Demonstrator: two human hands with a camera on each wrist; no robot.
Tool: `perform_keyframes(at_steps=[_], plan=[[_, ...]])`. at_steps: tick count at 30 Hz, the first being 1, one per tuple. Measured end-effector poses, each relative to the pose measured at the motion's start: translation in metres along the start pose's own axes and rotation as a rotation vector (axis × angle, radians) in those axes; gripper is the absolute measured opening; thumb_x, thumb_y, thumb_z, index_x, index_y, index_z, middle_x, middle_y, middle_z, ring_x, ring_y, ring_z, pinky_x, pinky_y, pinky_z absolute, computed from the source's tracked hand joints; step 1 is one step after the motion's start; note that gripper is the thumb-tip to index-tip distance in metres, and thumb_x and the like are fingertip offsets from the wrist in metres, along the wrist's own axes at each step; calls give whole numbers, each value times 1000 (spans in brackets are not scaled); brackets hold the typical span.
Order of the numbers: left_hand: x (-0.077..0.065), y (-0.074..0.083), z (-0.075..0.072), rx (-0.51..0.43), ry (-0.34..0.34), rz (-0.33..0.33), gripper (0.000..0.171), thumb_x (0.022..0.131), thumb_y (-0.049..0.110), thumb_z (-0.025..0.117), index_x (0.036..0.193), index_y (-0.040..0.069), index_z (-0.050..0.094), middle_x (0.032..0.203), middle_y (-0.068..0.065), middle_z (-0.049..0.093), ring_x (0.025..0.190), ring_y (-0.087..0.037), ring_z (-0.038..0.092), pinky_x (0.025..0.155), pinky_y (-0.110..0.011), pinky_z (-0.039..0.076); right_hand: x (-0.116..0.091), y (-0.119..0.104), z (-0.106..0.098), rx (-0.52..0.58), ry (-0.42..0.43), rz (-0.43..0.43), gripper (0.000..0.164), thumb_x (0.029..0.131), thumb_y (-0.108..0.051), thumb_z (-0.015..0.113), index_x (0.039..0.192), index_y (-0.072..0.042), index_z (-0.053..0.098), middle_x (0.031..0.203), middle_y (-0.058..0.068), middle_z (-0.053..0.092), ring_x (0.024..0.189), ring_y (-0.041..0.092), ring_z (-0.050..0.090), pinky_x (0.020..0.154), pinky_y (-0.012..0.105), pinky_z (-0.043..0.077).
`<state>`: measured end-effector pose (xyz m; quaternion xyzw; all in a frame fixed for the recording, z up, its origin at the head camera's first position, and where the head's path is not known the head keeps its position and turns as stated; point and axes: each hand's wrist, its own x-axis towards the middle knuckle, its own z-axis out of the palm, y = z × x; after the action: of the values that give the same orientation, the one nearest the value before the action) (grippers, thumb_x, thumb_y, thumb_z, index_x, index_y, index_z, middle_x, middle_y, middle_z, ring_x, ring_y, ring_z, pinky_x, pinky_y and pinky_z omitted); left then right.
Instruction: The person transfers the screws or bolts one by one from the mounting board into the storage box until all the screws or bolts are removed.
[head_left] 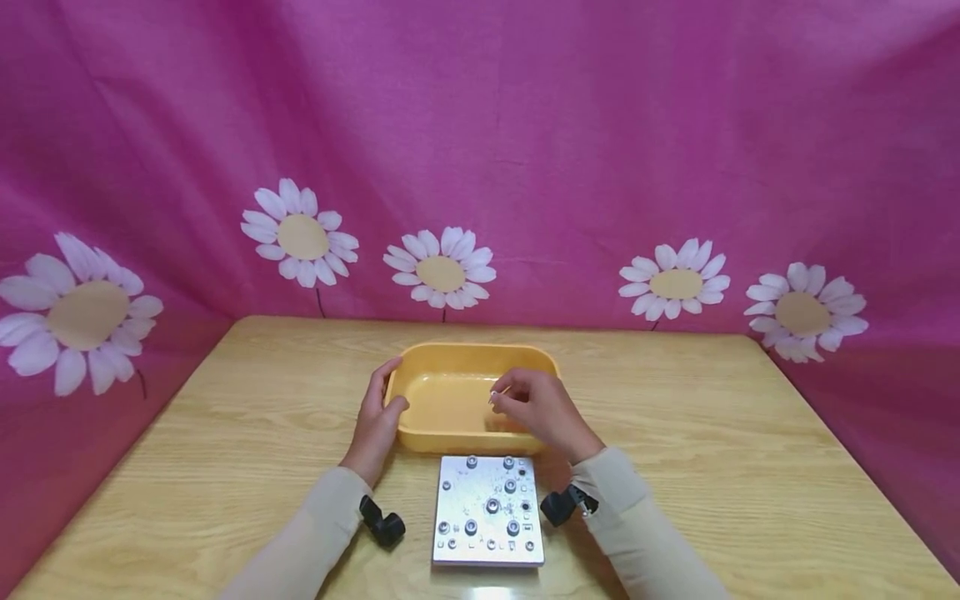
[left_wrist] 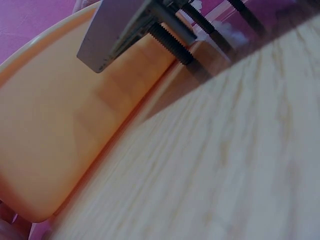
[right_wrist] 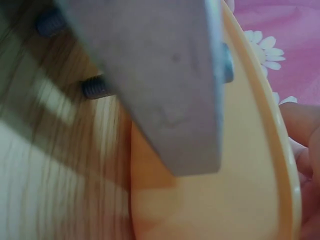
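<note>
Fingers of my left hand (head_left: 377, 421) curled round the yellow tray's (head_left: 450, 357) left rim; my right hand (head_left: 542, 410) pinched something small above it.

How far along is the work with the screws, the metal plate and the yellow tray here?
Early, it seems. The yellow tray looks bare inside, and the metal plate carries many screws. In hand: the left hand holds the tray's rim; the right hand is over the tray, fingertips pinched, perhaps on something small. The plate's screws remain.
</note>
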<state>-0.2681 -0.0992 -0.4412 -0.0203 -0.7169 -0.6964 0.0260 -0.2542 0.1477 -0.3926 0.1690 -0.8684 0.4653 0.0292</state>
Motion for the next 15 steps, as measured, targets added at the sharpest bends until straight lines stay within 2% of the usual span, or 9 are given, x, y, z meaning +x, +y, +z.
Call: perform_keyframes(at_steps=[5, 10, 15], plan=[[0, -3, 0, 1, 8, 11, 62, 87, 2, 44, 145, 23, 35, 152, 1, 31, 135, -21, 35, 108, -41, 34, -2, 0, 4, 58, -41, 37, 7, 87, -8, 66, 94, -6, 65, 81, 10, 71, 71, 26, 67, 62, 33, 57], [0, -3, 0, -12, 8, 11, 62, 86, 2, 44, 145, 22, 35, 152, 1, 31, 135, -21, 35, 107, -41, 34, -2, -1, 5, -12, -43, 9, 7, 87, -8, 66, 94, -7, 66, 82, 9, 71, 70, 24, 67, 60, 28, 55], [1, -1, 1, -7, 9, 2, 62, 87, 4, 45, 144, 24, 35, 152, 3, 30, 135, -19, 35, 107, -39, 35, 0, 0, 4, -44, -40, 12, 9, 88, -10, 68, 96, -6, 67, 81, 6, 71, 70, 21, 67, 61, 27, 54]])
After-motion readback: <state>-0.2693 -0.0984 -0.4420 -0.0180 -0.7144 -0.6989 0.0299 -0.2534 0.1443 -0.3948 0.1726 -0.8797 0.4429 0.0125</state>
